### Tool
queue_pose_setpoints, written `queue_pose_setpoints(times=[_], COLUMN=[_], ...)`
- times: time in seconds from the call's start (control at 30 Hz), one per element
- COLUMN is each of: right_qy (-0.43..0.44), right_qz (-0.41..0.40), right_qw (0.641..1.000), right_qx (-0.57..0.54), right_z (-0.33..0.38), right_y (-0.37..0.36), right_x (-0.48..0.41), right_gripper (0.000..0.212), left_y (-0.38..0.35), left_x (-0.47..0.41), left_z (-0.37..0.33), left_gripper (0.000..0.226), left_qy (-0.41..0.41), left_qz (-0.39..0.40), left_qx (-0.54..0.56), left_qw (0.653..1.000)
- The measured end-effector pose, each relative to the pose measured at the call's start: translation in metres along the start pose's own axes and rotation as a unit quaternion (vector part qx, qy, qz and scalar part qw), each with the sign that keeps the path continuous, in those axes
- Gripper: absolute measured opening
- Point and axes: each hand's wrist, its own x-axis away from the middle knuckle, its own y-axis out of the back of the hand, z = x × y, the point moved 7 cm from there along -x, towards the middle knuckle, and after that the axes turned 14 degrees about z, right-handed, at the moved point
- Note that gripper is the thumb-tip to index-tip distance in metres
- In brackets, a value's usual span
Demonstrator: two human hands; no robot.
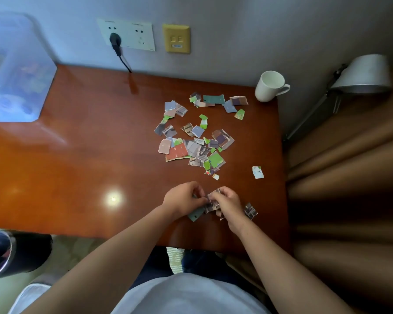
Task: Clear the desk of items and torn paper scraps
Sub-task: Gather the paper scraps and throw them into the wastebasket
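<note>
Reddish-brown wooden desk (89,166): you are standing at its near edge.
Left hand (186,199) and right hand (228,201): you are pinching a bunch of scraps (212,198) between the two, fingers curled round it, low over the front right part of the desk.
Pile of scraps (197,141): lying loose farther back, right of centre, trailing toward the mug.
Lone scrap (258,172): lying apart, right of the pile.
Grey scrap (250,210): lying just beside your right wrist.
White mug (269,87): standing upright at the far right corner, handle pointing right.
Clear plastic box (16,71): sitting at the far left.
Black plug (115,41): sitting in the wall socket behind the desk.
</note>
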Motion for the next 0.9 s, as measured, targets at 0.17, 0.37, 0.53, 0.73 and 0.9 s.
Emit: queue_pose_setpoints(times=[0.17,0.37,0.53,0.73,0.9], right_qy=[-0.021,-0.023,-0.047,-0.071,-0.07], right_qz=[-0.084,-0.191,-0.262,-0.198,-0.165], right_qw=[0.994,0.98,0.963,0.973,0.978], right_qx=[-0.069,-0.053,0.034,0.094,0.107], right_z=[-0.009,-0.023,-0.039,-0.053,-0.057], right_y=[0.047,0.097,0.122,0.12,0.115], right_x=[0.016,0.037,0.049,0.05,0.048], right_gripper=[0.012,0.011,0.012,0.014,0.018], left_y=[-0.016,-0.047,-0.068,-0.079,-0.083], left_x=[-0.019,-0.029,-0.035,-0.038,-0.043], left_z=[-0.035,-0.073,-0.091,-0.11,-0.113], left_gripper=[0.014,0.03,0.058,0.073,0.066], left_qy=[-0.032,-0.075,-0.096,-0.104,-0.068], left_qz=[0.05,0.104,0.124,0.1,0.107], left_qx=[0.038,-0.027,-0.16,-0.281,-0.32], left_qw=[0.997,0.991,0.975,0.949,0.939])
